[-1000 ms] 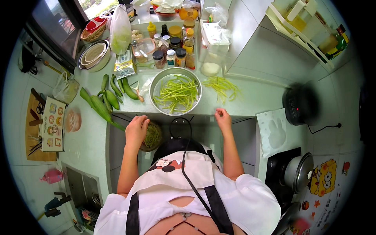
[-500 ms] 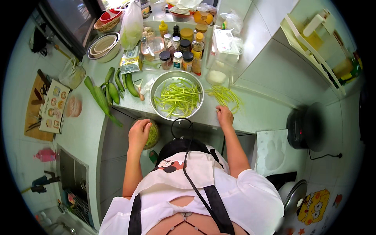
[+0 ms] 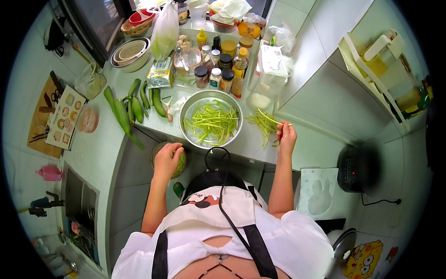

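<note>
My right hand [image 3: 286,138] is closed in a pinch on a thin green stem [image 3: 284,123], at the right side of a small loose pile of green stems [image 3: 263,125] on the counter. To the left of that pile a round metal pan [image 3: 181,116] holds many more cut green stems [image 3: 211,123]. My left hand [image 3: 169,157] hangs just off the counter edge with its fingers curled together; whether anything is between them I cannot make out. Below it, partly hidden by the hand, is a round container with green scraps [image 3: 180,165].
Several long green gourds [image 3: 121,116] and a peeler [image 3: 169,114] lie left of the pan. Bottles and jars [image 3: 215,78] stand behind it, beside a clear plastic bin [image 3: 259,100]. A black cooker [image 3: 350,167] sits at the right, and a sink [image 3: 81,195] at the left.
My right hand has moved up and to the right and now holds a stem raised at the pile's edge. The left hand stays nearly in place; the view has shifted slightly.
</note>
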A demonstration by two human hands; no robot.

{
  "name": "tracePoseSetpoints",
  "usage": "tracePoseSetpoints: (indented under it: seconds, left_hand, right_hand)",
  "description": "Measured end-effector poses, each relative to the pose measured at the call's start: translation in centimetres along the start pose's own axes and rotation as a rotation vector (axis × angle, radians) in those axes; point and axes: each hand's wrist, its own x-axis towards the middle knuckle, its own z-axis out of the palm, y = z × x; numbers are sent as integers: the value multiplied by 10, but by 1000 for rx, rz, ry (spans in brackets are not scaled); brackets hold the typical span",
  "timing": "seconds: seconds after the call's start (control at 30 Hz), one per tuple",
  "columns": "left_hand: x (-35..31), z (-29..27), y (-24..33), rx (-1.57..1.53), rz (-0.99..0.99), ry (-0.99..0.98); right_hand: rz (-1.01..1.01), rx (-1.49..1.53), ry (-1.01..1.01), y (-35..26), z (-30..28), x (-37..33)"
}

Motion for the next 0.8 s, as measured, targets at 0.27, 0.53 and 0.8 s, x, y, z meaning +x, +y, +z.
tracePoseSetpoints:
  seconds: [0.27, 0.53, 0.8]
  left_hand:
    - [16, -25, 20, -27, 32, -69]
    - [13, -67, -12, -24, 91, -58]
    - [-5, -96, -40, -218, 81, -56]
  right_hand:
    - [-93, 163, -113, -44, 32, -50]
    - [-11, 323, -316, -40, 96, -107]
    - [162, 138, -640, -15, 187, -177]
